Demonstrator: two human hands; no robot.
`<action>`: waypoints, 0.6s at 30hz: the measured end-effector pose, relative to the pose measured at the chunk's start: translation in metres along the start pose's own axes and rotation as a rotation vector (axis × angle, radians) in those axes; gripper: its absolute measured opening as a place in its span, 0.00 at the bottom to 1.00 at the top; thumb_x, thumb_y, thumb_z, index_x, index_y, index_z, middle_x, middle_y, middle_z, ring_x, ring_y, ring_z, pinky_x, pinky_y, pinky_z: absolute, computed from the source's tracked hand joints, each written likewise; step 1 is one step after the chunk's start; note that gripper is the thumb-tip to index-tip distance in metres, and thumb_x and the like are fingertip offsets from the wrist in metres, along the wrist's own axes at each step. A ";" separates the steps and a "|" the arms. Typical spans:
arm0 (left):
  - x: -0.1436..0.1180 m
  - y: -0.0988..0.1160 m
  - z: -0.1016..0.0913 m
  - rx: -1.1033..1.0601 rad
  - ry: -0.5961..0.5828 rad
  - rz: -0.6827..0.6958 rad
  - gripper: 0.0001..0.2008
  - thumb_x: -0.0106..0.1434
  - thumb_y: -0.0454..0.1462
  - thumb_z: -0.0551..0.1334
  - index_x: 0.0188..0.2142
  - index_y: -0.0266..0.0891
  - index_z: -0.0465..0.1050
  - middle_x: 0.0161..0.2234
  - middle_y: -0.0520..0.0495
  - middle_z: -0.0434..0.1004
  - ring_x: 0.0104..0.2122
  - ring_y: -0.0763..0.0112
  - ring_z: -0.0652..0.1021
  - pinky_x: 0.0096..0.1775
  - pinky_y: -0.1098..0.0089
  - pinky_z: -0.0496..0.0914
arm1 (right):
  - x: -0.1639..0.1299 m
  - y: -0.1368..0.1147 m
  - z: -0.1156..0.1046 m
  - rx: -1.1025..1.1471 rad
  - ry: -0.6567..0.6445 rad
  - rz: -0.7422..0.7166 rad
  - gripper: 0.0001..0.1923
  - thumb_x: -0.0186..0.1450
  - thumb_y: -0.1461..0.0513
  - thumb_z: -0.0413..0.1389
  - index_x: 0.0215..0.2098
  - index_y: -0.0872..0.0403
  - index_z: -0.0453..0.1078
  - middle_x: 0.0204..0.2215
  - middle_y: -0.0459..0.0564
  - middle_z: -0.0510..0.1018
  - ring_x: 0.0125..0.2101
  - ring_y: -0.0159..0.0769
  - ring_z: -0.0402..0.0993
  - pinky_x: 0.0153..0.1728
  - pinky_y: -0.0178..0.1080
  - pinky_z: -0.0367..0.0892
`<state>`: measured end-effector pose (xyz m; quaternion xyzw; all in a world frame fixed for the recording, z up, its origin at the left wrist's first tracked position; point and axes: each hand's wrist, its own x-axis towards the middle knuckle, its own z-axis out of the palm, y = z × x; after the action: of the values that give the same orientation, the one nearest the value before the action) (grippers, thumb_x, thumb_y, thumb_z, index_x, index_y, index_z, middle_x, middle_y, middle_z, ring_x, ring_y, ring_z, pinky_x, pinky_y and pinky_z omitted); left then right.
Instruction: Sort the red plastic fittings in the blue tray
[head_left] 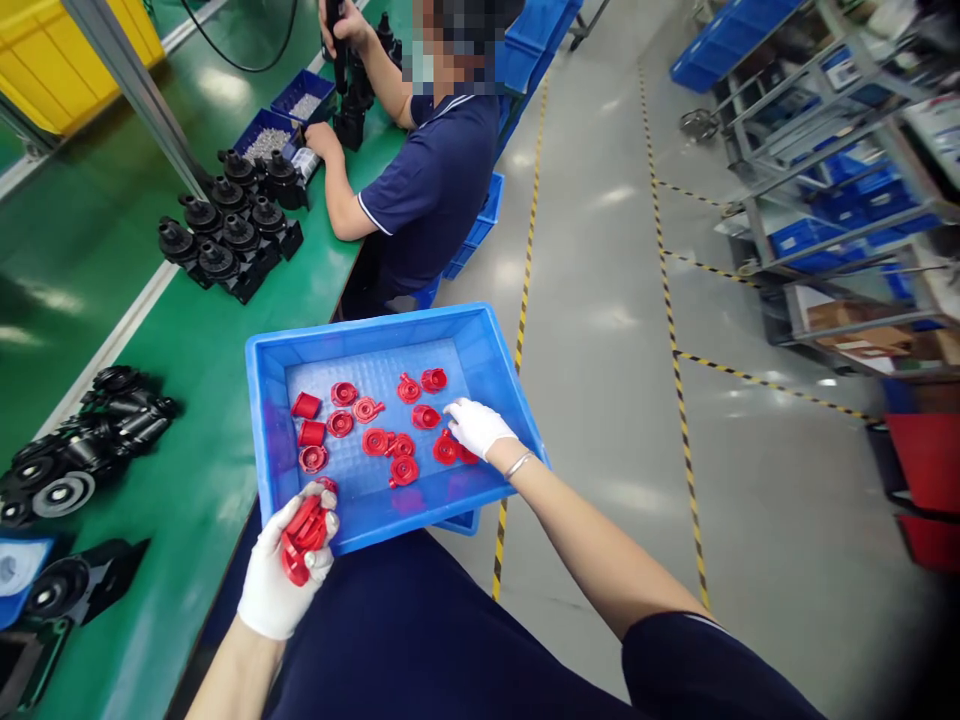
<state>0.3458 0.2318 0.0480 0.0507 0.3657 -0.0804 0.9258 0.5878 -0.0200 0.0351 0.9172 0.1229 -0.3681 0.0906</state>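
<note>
My left hand (292, 550), in a white glove, is closed around several red plastic parts (304, 535) at the near left corner of a blue bin (405, 525). Inside the bin, my gloved right hand (475, 428) reaches down with its fingers over the right side, close to a red part (426, 417) and a red ring-shaped part (445, 447). Whether the right fingertips touch or hold a part is hidden. More red round parts (376, 441) lie loose over the bin floor, some with a small spout, and two short red cylinders (306, 405) lie at its left.
On the green workbench (187, 340) stand black pump-like assemblies (240, 235) and more black units (97, 440). A co-worker (442, 180) sits at the bench beside small blue boxes of metal pieces (268, 138). Shelving (825, 180) stands right, past floor tape (664, 300).
</note>
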 end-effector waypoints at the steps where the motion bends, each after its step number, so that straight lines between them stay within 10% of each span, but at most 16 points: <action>1: 0.001 0.001 0.002 -0.008 -0.006 -0.008 0.09 0.65 0.35 0.59 0.45 0.37 0.71 0.41 0.45 0.69 0.32 0.71 0.76 0.19 0.79 0.67 | -0.003 -0.004 -0.003 0.008 0.013 -0.018 0.27 0.67 0.50 0.34 0.61 0.40 0.58 0.58 0.46 0.57 0.56 0.21 0.59 0.66 0.35 0.60; 9: 0.001 0.004 0.002 0.004 -0.024 -0.032 0.09 0.65 0.35 0.59 0.45 0.37 0.71 0.42 0.46 0.70 0.34 0.70 0.76 0.20 0.79 0.68 | 0.019 0.030 -0.029 -0.020 0.016 0.022 0.28 0.66 0.59 0.35 0.62 0.41 0.57 0.59 0.45 0.57 0.55 0.18 0.60 0.68 0.32 0.58; 14: 0.003 0.004 0.000 0.024 0.008 -0.045 0.10 0.65 0.35 0.60 0.46 0.37 0.71 0.42 0.46 0.70 0.34 0.70 0.77 0.20 0.78 0.68 | 0.036 0.031 0.006 -0.083 -0.131 -0.041 0.35 0.61 0.52 0.52 0.64 0.54 0.54 0.57 0.52 0.57 0.55 0.17 0.59 0.66 0.34 0.63; 18: 0.003 0.004 0.001 0.016 -0.012 -0.066 0.10 0.66 0.35 0.58 0.47 0.38 0.70 0.42 0.46 0.70 0.35 0.70 0.77 0.20 0.78 0.68 | 0.040 0.024 0.024 -0.085 -0.082 -0.002 0.31 0.65 0.50 0.44 0.61 0.59 0.57 0.55 0.53 0.59 0.56 0.18 0.58 0.65 0.35 0.63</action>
<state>0.3494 0.2355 0.0466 0.0456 0.3610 -0.1143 0.9244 0.6068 -0.0425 -0.0078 0.8966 0.1355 -0.3999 0.1339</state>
